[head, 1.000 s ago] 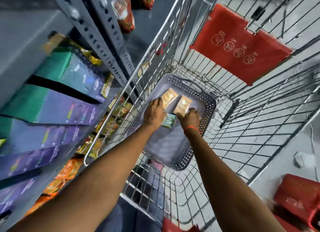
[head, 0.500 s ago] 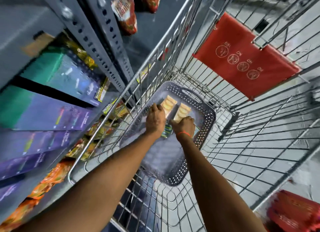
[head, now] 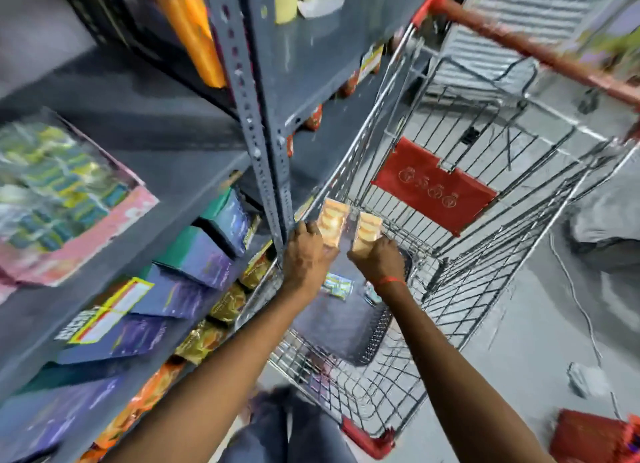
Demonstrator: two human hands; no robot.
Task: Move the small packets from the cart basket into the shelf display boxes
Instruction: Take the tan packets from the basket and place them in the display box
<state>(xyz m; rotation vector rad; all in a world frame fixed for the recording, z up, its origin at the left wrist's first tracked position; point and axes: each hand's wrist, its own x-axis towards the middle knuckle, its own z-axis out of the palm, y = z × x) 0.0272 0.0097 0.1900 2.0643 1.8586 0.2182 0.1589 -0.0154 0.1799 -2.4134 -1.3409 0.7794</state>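
- The left hand point(head: 308, 255) is closed around an orange packet point(head: 333, 222), which stands up out of its fist just right of the grey shelf post point(head: 266, 158).
- The right hand point(head: 381, 260) grips a second orange packet point(head: 367, 232) the same way; a red band point(head: 389, 281) circles its wrist. The two packets sit side by side, nearly touching.
- Both hands are raised above the grey basket point(head: 377, 334) that rests in the wire cart point(head: 460, 289) — one blue-green packet point(head: 337, 286) lies on the basket floor between the forearms.
- On the left, purple and green display boxes point(head: 194, 258) line a shelf, with gold snack bags point(head: 225, 305) at its front edge.
- On the shelf above, far left, a pink box point(head: 69, 206) holds green packets — blurred.
- A red flap point(head: 433, 192) hangs on the cart's far end.
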